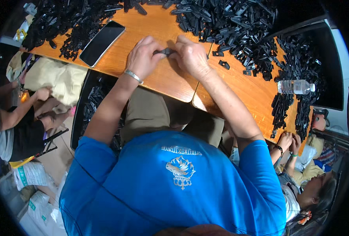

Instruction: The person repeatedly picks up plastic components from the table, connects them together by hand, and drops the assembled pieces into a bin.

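Left hand (143,57) and right hand (191,57) meet over the far middle of the wooden bench (158,80), fingers of both pinched shut on one small black plastic part (167,51) between them.

A: Where are the arms?

B: Both bare forearms rise from the lower edge and meet ahead of the chest.

A: And the left hand (143,57)?

B: Knuckles up, fingers (155,50) curled inward and pinched shut, a bracelet at the wrist.

A: The right hand (191,57)?

B: It mirrors it, fingertips pinched closed, almost touching the left's, wrist bent slightly inward.
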